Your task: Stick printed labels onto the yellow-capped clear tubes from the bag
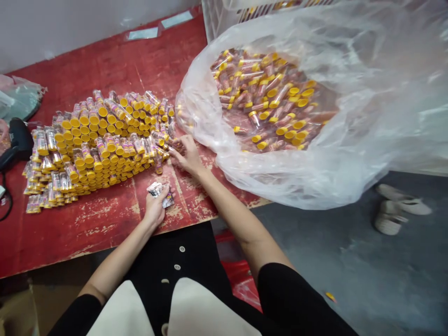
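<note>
My left hand (156, 205) is closed on a small bunch of printed packets (167, 199), held low over the front of the table. At the right end of a stacked pile of clear tubes with yellow caps (105, 140), my right hand (189, 157) reaches in with fingers stretched and apart. Its fingertips are at the tubes there; whether they touch one is too small to tell. One tube (158, 164) stands out at the pile's lower right, between my two hands.
A large clear plastic bag (301, 182) full of loose yellow-capped tubes lies open on the right, before a white crate (224, 18). A black handheld device (20, 139) lies left on the red table (94, 233). Shoes (392, 217) are on the floor.
</note>
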Available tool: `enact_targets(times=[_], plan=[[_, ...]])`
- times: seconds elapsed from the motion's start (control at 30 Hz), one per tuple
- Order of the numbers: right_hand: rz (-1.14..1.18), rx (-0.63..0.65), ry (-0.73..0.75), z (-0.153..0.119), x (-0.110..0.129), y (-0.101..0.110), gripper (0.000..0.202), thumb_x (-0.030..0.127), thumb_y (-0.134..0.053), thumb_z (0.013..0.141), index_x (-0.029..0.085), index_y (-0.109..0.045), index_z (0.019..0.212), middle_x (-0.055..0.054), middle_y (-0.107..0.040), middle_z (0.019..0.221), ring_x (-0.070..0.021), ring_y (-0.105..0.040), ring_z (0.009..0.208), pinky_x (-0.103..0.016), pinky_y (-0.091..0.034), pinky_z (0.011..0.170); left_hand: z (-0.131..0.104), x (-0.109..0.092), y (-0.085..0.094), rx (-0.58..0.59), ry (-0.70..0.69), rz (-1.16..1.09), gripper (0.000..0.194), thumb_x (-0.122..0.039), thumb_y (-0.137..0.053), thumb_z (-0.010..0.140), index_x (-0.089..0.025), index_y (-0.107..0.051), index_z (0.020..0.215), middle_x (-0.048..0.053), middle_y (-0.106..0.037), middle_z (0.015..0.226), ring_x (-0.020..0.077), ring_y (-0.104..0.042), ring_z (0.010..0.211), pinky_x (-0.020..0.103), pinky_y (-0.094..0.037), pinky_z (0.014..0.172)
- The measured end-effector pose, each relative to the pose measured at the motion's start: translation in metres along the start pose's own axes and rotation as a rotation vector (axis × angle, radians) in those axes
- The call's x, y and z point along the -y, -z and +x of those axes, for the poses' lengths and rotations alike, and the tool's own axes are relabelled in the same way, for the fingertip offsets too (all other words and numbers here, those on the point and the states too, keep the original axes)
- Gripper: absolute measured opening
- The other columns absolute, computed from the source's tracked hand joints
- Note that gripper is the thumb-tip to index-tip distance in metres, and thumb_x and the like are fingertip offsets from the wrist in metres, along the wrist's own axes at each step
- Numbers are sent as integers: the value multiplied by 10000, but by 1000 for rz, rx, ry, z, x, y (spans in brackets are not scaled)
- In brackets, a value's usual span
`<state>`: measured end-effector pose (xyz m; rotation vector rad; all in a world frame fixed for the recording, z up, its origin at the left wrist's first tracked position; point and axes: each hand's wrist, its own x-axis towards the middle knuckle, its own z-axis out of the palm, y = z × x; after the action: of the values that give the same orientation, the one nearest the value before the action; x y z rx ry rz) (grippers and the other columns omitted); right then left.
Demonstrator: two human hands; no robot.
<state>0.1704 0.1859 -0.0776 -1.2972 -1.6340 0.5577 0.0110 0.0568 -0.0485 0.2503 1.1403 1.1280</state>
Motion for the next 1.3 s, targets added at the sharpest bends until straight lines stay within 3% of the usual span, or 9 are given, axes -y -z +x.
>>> enact_targets(times=[0.13,0.23,0.37,0.5,0.8,0.9,1.0,1.17,1.3], plan=[[56,-10,-20,-11,8,8,213,352,-446,980,204,-598,988,-98,-654,1052,-212,-604,1021,-386,-503,960,5,1,-1,21,-37,-41,596,-228,-976,518,-125,-645,1002,15,-744,786,131,-721,673,237,-582,674],[102,62,-24,-25,21,2,235,403,-538,945,199,-603,1043,-78,-681,1004,-199,-631,925,-369,-534,877,9,0,-4,39,-57,-60,660,-215,-977,513,-139,-623,1065,13,-747,803,138,-724,679,247,-583,672],[149,167,-93,-38,33,-13,481,415,-729,796,195,-541,1181,-78,-684,1012,-198,-628,795,-374,-554,761,15,-1,-7,21,-65,-48,531,-186,-954,555,-119,-647,983,24,-751,813,135,-722,665,262,-589,695],[139,160,-123,-41,34,-19,406,301,-615,818,185,-545,1201,-118,-682,1108,-232,-648,890,-403,-564,800,22,-1,-4,18,-92,-24,416,-161,-908,639,-104,-678,980,53,-771,880,144,-740,722,305,-605,793],[56,168,-205,-47,15,8,414,321,-619,794,183,-618,1184,-98,-716,1020,-204,-637,771,-415,-563,765,14,0,14,56,-26,34,354,-201,-885,697,-67,-685,956,111,-780,885,169,-750,731,272,-600,714],[85,47,-240,-33,20,14,421,362,-644,808,203,-583,1192,-72,-706,995,-173,-627,745,-353,-557,690,9,2,16,54,-24,9,463,-179,-901,671,-91,-638,1042,83,-771,847,169,-744,710,270,-589,675],[98,-23,-121,1,37,5,404,333,-645,820,210,-580,1198,-79,-697,1083,-160,-635,786,-328,-561,695,8,3,16,59,-27,-8,488,-152,-873,702,-107,-597,1101,59,-759,806,164,-738,683,268,-586,659],[-119,170,8,58,66,-24,445,269,-734,760,179,-621,1181,-107,-703,1069,-231,-652,936,-447,-562,891,5,2,20,58,-13,8,501,-140,-853,722,-113,-576,1140,60,-754,818,173,-742,701,274,-585,660],[-75,214,19,53,74,-14,397,357,-727,803,195,-629,1151,-81,-709,1029,-201,-641,872,-393,-558,818,-2,-5,34,58,-34,28,510,-198,-882,693,-121,-603,1113,46,-749,842,149,-722,677,256,-575,622]])
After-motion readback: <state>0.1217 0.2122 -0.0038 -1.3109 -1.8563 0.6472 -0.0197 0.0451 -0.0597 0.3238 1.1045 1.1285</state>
